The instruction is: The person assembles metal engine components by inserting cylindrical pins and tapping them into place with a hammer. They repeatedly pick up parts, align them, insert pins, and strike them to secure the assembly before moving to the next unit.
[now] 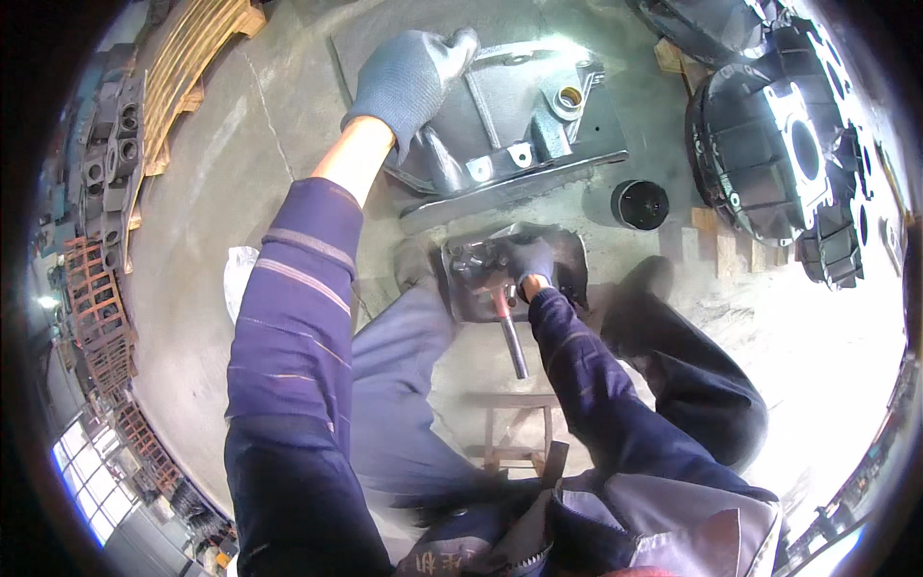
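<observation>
My left hand (409,82), in a grey-blue work glove, grips the upper left edge of a large dark metal casting (500,106). The casting has ribs, lugs and a round bore, and is propped at a tilt on a flat dark plate (519,188). My right hand (529,260), also gloved, reaches into a shallow dark tray (572,269) between my feet, among small dark metal parts (473,260). Its fingers are hard to make out there. Beside it a tool with a red section and a metal shaft (514,341) sticks out over the tray's near rim.
A round black cup (640,204) stands on the concrete floor right of the casting. Several large dark housings (760,154) are stacked on wood at the right. A wooden pallet (183,77) lies at far left. A small wooden stool (519,428) is below me.
</observation>
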The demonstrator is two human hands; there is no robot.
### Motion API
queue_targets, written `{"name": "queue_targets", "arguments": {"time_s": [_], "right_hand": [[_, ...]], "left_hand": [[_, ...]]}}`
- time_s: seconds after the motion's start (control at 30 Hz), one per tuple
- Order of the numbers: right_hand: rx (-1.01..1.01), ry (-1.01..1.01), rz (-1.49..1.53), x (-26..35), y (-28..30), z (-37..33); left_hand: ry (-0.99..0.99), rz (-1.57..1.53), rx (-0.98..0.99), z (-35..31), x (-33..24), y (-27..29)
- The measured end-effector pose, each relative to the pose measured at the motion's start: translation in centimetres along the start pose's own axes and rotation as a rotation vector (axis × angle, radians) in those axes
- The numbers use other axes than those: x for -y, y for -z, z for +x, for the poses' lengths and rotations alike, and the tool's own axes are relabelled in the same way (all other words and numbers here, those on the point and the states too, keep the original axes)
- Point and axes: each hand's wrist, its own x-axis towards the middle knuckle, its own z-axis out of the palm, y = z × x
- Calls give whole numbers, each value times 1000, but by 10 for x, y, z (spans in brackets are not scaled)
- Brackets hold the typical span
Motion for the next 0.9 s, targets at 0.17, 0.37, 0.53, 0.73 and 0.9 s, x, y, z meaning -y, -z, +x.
{"name": "queue_targets", "arguments": {"time_s": [0.17,0.37,0.53,0.73,0.9], "right_hand": [[-71,61,604,6,71,-23],[-99,814,777,147,221,-58],[-198,1019,280,227,253,-60],[-299,1109,-54,238,241,-35],[-223,1114,-37,221,238,-20]], "left_hand": [[17,-22,82,0,0,4],[-33,3,28,1,2,0],[-27,-23,19,4,5,-5],[-15,-54,77,10,10,-7],[-193,141,-140,13,13,-16]]}}
